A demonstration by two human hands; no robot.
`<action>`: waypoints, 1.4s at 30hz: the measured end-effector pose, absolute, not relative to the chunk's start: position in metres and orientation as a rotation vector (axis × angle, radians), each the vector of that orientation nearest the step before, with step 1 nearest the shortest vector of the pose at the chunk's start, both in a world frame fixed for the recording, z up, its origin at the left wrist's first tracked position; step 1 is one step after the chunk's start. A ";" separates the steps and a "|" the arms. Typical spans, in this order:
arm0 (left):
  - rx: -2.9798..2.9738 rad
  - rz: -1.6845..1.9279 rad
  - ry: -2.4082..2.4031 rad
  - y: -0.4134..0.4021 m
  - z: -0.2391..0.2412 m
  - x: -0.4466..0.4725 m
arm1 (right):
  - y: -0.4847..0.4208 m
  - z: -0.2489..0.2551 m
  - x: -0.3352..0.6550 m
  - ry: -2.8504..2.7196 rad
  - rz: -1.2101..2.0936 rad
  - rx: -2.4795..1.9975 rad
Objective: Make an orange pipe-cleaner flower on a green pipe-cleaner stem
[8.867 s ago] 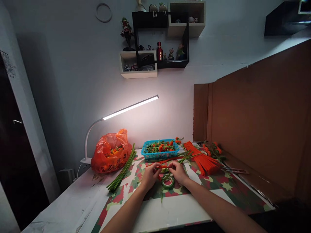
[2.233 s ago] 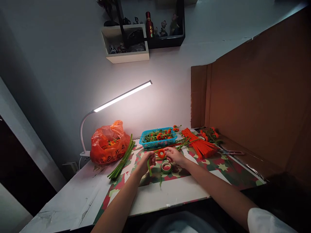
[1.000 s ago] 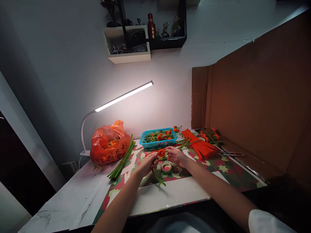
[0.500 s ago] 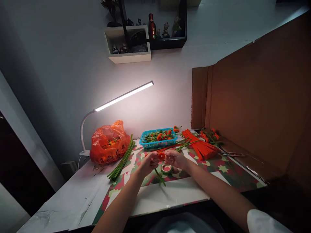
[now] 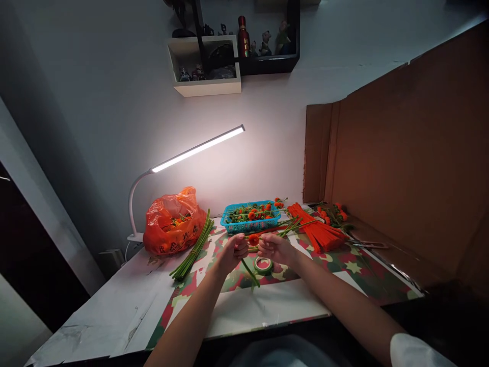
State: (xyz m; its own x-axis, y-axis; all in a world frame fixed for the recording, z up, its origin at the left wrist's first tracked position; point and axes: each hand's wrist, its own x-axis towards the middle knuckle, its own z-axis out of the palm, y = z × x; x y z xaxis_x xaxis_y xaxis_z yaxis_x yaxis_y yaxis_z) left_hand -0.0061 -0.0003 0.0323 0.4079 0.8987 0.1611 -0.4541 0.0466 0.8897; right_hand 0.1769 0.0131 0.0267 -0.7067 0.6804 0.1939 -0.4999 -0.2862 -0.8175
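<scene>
A small orange flower, fuzzy like pipe cleaner, is held up between my two hands over the table. My left hand is closed, thumb and forefinger at the flower's left side, and a green stem slants down from beneath its fingers. From the other side my right hand pinches at the flower's right edge; its fingertips partly hide what they grip. Just below the hands a roll of green tape lies on the camouflage-patterned cover.
Behind the hands stands a blue basket of orange flowers. A bundle of orange pipe cleaners lies to the right, near more flowers and scissors. Left are green stems, an orange plastic bag and a lit lamp.
The flower has turned a little between my fingers, its pale centre no longer facing me. Both hands stay in nearly the same place; the whole view has shifted slightly.
</scene>
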 end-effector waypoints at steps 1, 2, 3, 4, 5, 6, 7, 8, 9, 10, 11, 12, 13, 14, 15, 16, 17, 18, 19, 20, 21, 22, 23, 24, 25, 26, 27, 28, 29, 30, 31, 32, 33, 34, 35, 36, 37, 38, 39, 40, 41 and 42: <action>1.094 1.086 0.528 -0.001 0.031 -0.007 | 0.013 0.026 0.178 -1.178 2.028 -0.285; 1.105 1.058 0.540 -0.001 0.031 -0.009 | 0.013 0.026 0.179 -1.155 2.004 -0.334; 1.116 1.023 0.552 -0.002 0.030 -0.009 | 0.014 0.025 0.180 -1.132 1.973 -0.388; 1.121 0.987 0.563 -0.003 0.030 -0.009 | 0.015 0.025 0.180 -1.106 1.937 -0.442; 1.119 0.958 0.575 -0.004 0.030 -0.009 | 0.016 0.024 0.180 -1.076 1.893 -0.492; 1.112 0.937 0.586 -0.005 0.031 -0.008 | 0.017 0.023 0.180 -1.053 1.841 -0.536; 1.101 0.925 0.600 -0.007 0.032 -0.007 | 0.019 0.022 0.179 -1.045 1.780 -0.579; 1.092 0.920 0.617 -0.008 0.032 -0.005 | 0.020 0.020 0.178 -1.061 1.708 -0.621; 1.085 0.921 0.639 -0.009 0.033 -0.004 | 0.022 0.019 0.177 -1.099 1.624 -0.661; 1.083 0.923 0.665 -0.010 0.033 -0.002 | 0.024 0.017 0.176 -1.150 1.535 -0.695; 1.085 0.926 0.698 -0.010 0.033 -0.001 | 0.025 0.015 0.175 -1.198 1.450 -0.719; 1.090 0.937 0.736 -0.010 0.032 0.000 | 0.026 0.014 0.174 -1.235 1.380 -0.735; 1.094 0.955 0.779 -0.009 0.031 0.001 | 0.027 0.012 0.174 -1.260 1.331 -0.744; 1.099 0.981 0.824 -0.008 0.029 0.002 | 0.027 0.011 0.174 -1.277 1.302 -0.750; 1.103 1.017 0.867 -0.007 0.027 0.003 | 0.027 0.011 0.173 -1.289 1.288 -0.755; 1.107 1.059 0.906 -0.005 0.025 0.004 | 0.027 0.010 0.173 -1.302 1.282 -0.761; 1.113 1.101 0.941 -0.004 0.024 0.004 | 0.027 0.010 0.173 -1.314 1.279 -0.767; 1.123 1.136 0.969 -0.003 0.022 0.004 | 0.027 0.010 0.173 -1.324 1.278 -0.774; 1.139 1.162 0.988 -0.002 0.021 0.004 | 0.026 0.010 0.173 -1.328 1.277 -0.781; 1.157 1.179 1.001 -0.002 0.020 0.004 | 0.026 0.010 0.172 -1.326 1.279 -0.787; 1.178 1.185 1.008 -0.002 0.020 0.004 | 0.026 0.010 0.172 -1.320 1.283 -0.792; 1.201 1.184 1.011 -0.003 0.021 0.004 | 0.026 0.010 0.172 -1.316 1.290 -0.794; 1.223 1.180 1.010 -0.003 0.021 0.004 | 0.026 0.010 0.172 -1.312 1.296 -0.795; 1.243 1.178 1.006 -0.004 0.022 0.004 | 0.026 0.010 0.173 -1.313 1.303 -0.795; 1.261 1.176 1.003 -0.004 0.023 0.003 | 0.026 0.009 0.173 -1.318 1.312 -0.794; 1.279 1.174 1.000 -0.004 0.023 0.003 | 0.027 0.009 0.173 -1.325 1.321 -0.791; 1.295 1.172 0.995 -0.005 0.024 0.003 | 0.027 0.008 0.174 -1.333 1.329 -0.787; 1.308 1.169 0.988 -0.005 0.024 0.002 | 0.028 0.008 0.174 -1.340 1.339 -0.783; 1.318 1.162 0.979 -0.004 0.024 0.002 | 0.028 0.007 0.174 -1.344 1.352 -0.778; 1.325 1.153 0.967 -0.004 0.024 0.001 | 0.029 0.007 0.175 -1.346 1.370 -0.772; 1.327 1.139 0.952 -0.004 0.023 0.000 | 0.029 0.006 0.175 -1.347 1.390 -0.766; 1.324 1.122 0.935 -0.004 0.023 0.000 | 0.030 0.006 0.175 -1.349 1.413 -0.762; 1.314 1.106 0.914 -0.004 0.023 -0.001 | 0.030 0.006 0.174 -1.353 1.436 -0.759; 1.297 1.092 0.890 -0.004 0.023 -0.001 | 0.030 0.005 0.174 -1.360 1.457 -0.756; 1.277 1.081 0.865 -0.004 0.022 -0.001 | 0.030 0.004 0.174 -1.368 1.476 -0.751; 1.255 1.075 0.841 -0.004 0.022 -0.001 | 0.030 0.004 0.174 -1.376 1.496 -0.745; 1.232 1.071 0.819 -0.004 0.022 -0.001 | 0.030 0.003 0.173 -1.385 1.517 -0.736; 1.209 1.069 0.799 -0.005 0.023 -0.001 | 0.029 0.002 0.172 -1.398 1.538 -0.722; 1.187 1.066 0.783 -0.005 0.023 -0.001 | 0.029 0.002 0.172 -1.416 1.556 -0.704; 1.166 1.062 0.768 -0.005 0.023 -0.001 | 0.028 0.001 0.171 -1.437 1.571 -0.682; 1.145 1.058 0.756 -0.005 0.023 -0.001 | 0.027 0.001 0.170 -1.461 1.584 -0.656; 1.126 1.054 0.746 -0.006 0.023 -0.001 | 0.026 0.001 0.170 -1.484 1.593 -0.628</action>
